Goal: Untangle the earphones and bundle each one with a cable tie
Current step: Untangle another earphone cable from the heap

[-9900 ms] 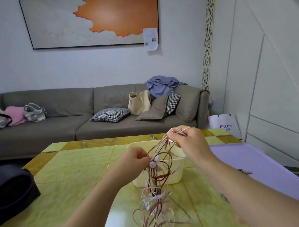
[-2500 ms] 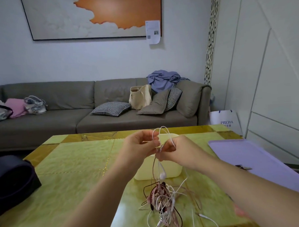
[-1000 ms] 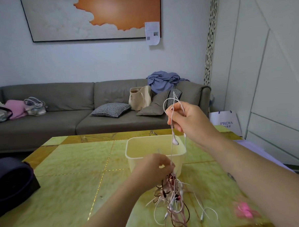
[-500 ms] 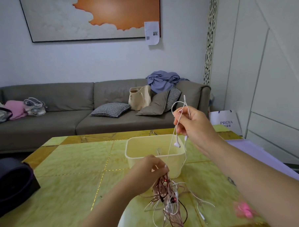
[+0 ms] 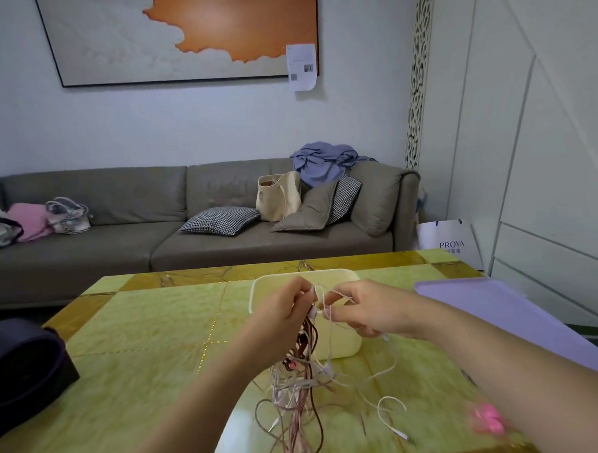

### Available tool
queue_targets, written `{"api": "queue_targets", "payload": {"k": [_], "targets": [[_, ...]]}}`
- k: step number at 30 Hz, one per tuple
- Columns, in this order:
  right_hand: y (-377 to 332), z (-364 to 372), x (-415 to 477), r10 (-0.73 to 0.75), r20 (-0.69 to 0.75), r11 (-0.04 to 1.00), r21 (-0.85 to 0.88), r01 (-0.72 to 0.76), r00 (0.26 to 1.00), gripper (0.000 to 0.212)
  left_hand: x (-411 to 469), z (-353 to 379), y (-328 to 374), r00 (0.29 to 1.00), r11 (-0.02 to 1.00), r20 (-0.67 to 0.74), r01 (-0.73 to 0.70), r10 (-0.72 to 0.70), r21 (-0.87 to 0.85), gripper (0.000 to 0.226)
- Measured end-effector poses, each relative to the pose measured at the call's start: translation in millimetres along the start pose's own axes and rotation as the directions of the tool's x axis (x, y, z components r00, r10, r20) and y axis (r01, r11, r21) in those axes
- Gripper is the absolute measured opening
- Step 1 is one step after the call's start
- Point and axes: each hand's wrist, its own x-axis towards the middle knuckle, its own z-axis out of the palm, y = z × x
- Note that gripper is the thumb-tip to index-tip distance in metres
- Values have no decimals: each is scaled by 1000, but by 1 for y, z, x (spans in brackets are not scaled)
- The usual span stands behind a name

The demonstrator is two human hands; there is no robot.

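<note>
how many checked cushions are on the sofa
2. One checked cushion lies on the sofa; the other stands behind the grey cushion. More may hide under the blue cloth.

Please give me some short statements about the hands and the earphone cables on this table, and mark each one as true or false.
1. The left hand and the right hand both pinch cables at the top of the earphone tangle. True.
2. The earphone tangle lies inside the cream bin. False: it hangs from the hands in front of the bin, with its lower part on the table.
3. A black object stands at the table's left side. True.
4. The right hand holds the pink item. False: it lies on the table beside the right forearm.
</note>
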Motion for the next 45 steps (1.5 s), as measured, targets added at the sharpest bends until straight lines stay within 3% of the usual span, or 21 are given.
{"api": "queue_targets", "payload": {"k": [4, 9, 16, 24, 26, 30, 34, 36, 38, 40, 41, 43, 45], "targets": [[-1, -2, 1, -45, 38, 998, 43, 44, 998, 30, 2, -5, -5, 995, 991, 83, 60, -50, -123, 16], [-2, 10, 13, -50, -192, 998, -44, 42, 980, 45, 0, -5, -4, 994, 974, 93, 75, -56, -214, 13], [-1, 8, 14, 12, -266, 998, -60, -29, 964, 32, -4, -8, -7, 989, 958, 129, 107, -74, -267, 34], [-3, 15, 14, -18, -278, 998, 50, 34, 960, 16, -3, -4, -13, 992, 965, 81, 110, -94, -236, 36], [-3, 16, 13, -25, -290, 998, 52, 42, 957, 22, -4, -4, -15, 993, 975, 65, 111, -100, -193, 29], [-12, 8, 13, 11, -276, 953, 295, 74, 961, 47, -6, -6, -19, 990, 988, 56, 133, -129, -80, 9], [-30, -4, 9, 71, -90, 875, 484, -18, 993, 69, -10, -7, -22, 977, 981, 122, 183, -174, -70, 9], [-34, -9, 8, 79, -45, 919, 391, -55, 996, 69, -12, -7, -23, 973, 979, 133, 197, -189, -57, 20], [-37, -11, 5, 45, -54, 998, -37, -47, 998, 53, -13, -8, -25, 969, 974, 138, 218, -207, -69, 31], [-35, -9, 3, 38, 22, 841, -540, -20, 999, 48, -14, -9, -25, 964, 967, 139, 241, -228, -82, 34], [-32, -8, 2, 75, 69, 750, -661, -11, 995, 47, -13, -9, -24, 962, 963, 138, 250, -236, -97, 33], [-25, -9, 2, 141, 136, 714, -701, -6, 981, 34, -13, -11, -21, 959, 953, 128, 270, -253, -140, 30], [-23, -10, 1, 129, 177, 801, -598, 2, 976, 27, -13, -11, -19, 956, 949, 116, 283, -268, -139, 25]]}}
